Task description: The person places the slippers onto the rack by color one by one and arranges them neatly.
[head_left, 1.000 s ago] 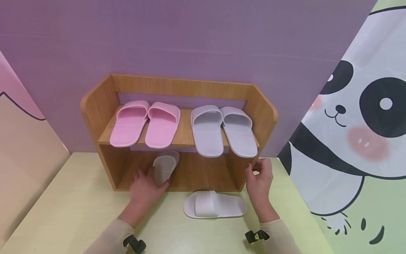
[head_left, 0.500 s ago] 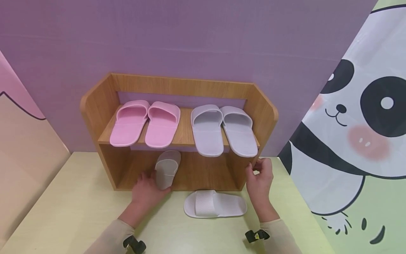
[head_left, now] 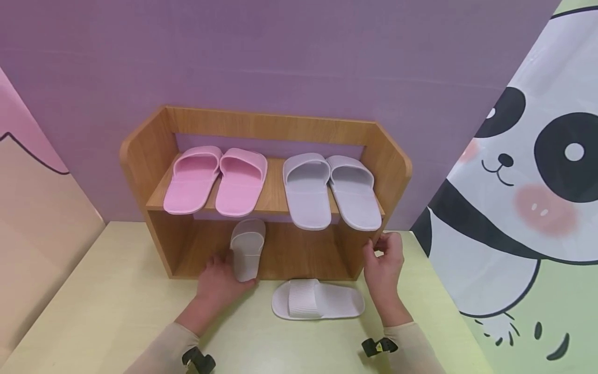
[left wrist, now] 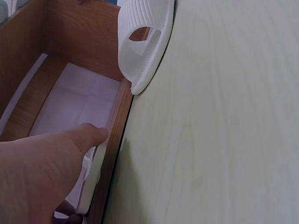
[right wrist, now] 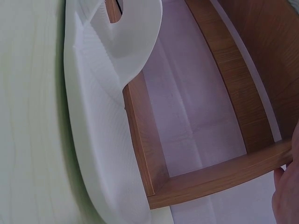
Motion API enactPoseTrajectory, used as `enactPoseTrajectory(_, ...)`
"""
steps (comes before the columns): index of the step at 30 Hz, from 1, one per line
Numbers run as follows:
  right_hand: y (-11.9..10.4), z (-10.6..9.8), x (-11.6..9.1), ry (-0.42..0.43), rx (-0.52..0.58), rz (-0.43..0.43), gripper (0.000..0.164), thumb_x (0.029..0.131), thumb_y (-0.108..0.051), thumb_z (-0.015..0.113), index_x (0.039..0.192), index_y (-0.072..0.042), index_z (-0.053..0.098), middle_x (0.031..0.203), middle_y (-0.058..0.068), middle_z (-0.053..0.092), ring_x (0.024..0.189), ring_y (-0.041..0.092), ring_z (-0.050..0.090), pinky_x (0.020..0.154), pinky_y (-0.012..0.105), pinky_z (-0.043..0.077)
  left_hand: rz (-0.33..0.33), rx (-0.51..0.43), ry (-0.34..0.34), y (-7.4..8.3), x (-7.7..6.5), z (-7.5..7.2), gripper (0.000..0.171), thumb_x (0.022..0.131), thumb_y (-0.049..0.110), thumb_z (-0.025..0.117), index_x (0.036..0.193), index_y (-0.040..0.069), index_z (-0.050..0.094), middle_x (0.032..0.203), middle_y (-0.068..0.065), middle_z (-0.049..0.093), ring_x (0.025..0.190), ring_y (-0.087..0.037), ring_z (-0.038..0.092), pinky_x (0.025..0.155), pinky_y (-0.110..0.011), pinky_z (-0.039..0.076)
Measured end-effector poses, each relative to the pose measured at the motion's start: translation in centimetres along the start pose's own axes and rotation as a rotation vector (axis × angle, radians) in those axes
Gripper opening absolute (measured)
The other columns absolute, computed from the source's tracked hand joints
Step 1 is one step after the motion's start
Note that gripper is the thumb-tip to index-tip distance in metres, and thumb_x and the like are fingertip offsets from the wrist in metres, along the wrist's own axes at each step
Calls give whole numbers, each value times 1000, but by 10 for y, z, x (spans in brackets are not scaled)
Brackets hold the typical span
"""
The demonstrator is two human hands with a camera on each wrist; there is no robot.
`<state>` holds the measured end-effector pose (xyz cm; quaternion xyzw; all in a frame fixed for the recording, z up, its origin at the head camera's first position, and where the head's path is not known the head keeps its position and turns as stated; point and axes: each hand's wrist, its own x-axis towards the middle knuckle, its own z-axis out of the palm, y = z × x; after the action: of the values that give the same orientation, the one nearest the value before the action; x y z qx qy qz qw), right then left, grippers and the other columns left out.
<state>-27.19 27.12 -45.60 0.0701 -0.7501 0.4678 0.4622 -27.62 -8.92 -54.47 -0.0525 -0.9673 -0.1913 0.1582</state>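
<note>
My left hand grips the heel end of a white slipper on the lower level of a wooden shoe rack. In the left wrist view, the thumb lies at one side of the heel, with fingertips at the other. That slipper's toe points to the rack's back, its heel at the front edge. My right hand pinches the front edge of the rack's right side panel. A second white slipper with a ribbed strap lies sideways on the table just before the rack, toe to the left.
On the upper shelf sit a pair of pink slippers at left and a pair of pale grey-lilac slippers at right. A purple wall rises behind the rack. A panda-printed panel flanks the pale table at right.
The gripped white slipper has swung from tilted to nearly straight, its heel sliding right and toward the front edge with my left hand. My right hand keeps its place on the rack.
</note>
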Motion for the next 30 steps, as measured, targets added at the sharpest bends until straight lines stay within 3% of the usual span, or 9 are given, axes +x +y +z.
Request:
enactPoseTrajectory(8, -1, 0, 1, 5, -2, 1, 17, 89, 25, 63, 101, 15, 56, 99, 30, 59, 81, 15, 63, 75, 20, 50, 10, 5, -17, 4, 0, -2, 108, 75, 66, 92, 140, -12, 56, 120, -28, 69, 107, -47, 65, 88, -59, 57)
enactPoseTrajectory(15, 0, 1, 0, 10, -13, 9, 16, 89, 23, 62, 102, 15, 56, 99, 27, 60, 82, 5, 61, 76, 16, 48, 7, -4, -20, 5, 0, -2, 107, 75, 67, 91, 139, -11, 56, 121, -29, 68, 109, -47, 65, 89, -59, 57)
enactPoseTrajectory(25, 42, 5, -3, 3, -36, 21, 18, 91, 20, 65, 105, 10, 59, 104, 24, 61, 86, 2, 60, 78, 16, 49, 1, -28, -61, 2, -1, -4, 107, 79, 67, 91, 144, -10, 55, 125, -29, 68, 114, -49, 65, 96, -60, 57)
enactPoseTrajectory(30, 42, 3, -3, -16, -27, 27, 17, 93, 17, 67, 105, 7, 60, 105, 20, 62, 87, 3, 62, 79, 15, 50, 27, -61, -41, -3, -3, -7, 100, 81, 63, 90, 142, -8, 57, 122, -26, 69, 112, -47, 66, 92, -59, 58)
